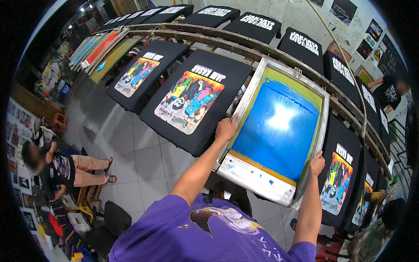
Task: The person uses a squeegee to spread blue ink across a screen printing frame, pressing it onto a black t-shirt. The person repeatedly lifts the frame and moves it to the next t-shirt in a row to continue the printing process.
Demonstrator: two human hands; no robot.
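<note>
A screen printing frame with blue ink spread over its mesh is in front of me, tilted to the right. My left hand is closed on its left edge. My right hand grips the right edge, nearer its lower corner. Across the near end is a wide pale board with small blue spots. Whatever lies under the frame is hidden. Left of it, a black shirt with a colourful print lies flat on a board. Another printed black shirt is to the right.
More black shirts line the far side of a long rail. Several frames are stacked at the far left. A person sits at the left near a dark chair; another person is at the far right. The floor is tiled.
</note>
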